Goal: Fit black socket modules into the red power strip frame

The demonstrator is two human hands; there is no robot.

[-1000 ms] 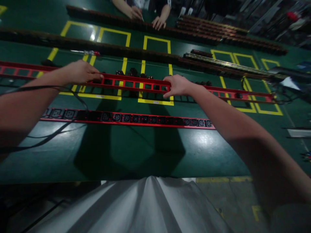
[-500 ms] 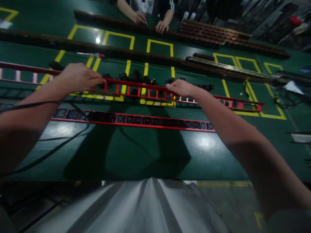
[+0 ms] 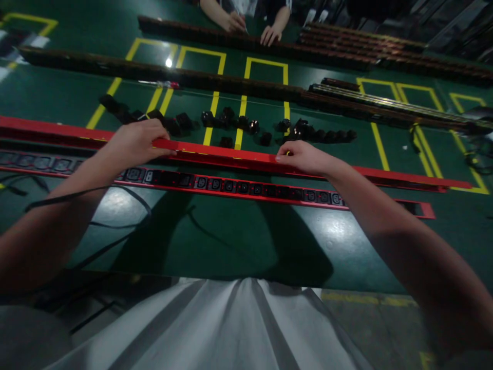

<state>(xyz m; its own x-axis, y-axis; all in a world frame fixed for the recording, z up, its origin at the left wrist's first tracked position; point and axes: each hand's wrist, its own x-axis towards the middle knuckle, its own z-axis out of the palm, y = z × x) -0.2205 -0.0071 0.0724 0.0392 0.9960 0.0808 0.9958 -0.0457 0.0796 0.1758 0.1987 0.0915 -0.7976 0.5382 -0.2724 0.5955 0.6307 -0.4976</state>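
Note:
A long red metal channel (image 3: 227,152) runs across the bench, its slotted face turned out of sight. My left hand (image 3: 140,140) pinches its upper edge left of the middle, thumb on the near side. Farther right, my right hand (image 3: 302,155) grips the same channel between thumb and fingers. Just nearer to me lies a long red-edged power strip (image 3: 250,189) with a row of black sockets. A thin dark cord (image 3: 127,190) loops by my left forearm. Several small black parts (image 3: 227,117) are scattered beyond the channel.
Long dark bars (image 3: 231,84) lie across the green bench (image 3: 231,236), marked with yellow tape rectangles. A screwdriver with a red-tipped handle (image 3: 171,85) rests near one bar. Across the bench a co-worker's hands (image 3: 271,35) are at a dark bar; more bars (image 3: 362,38) are stacked at right.
The channel has been rolled over: its ladder-like slots showed before, and a solid red face shows now. It has come closer to the power strip. The view has shifted slightly left.

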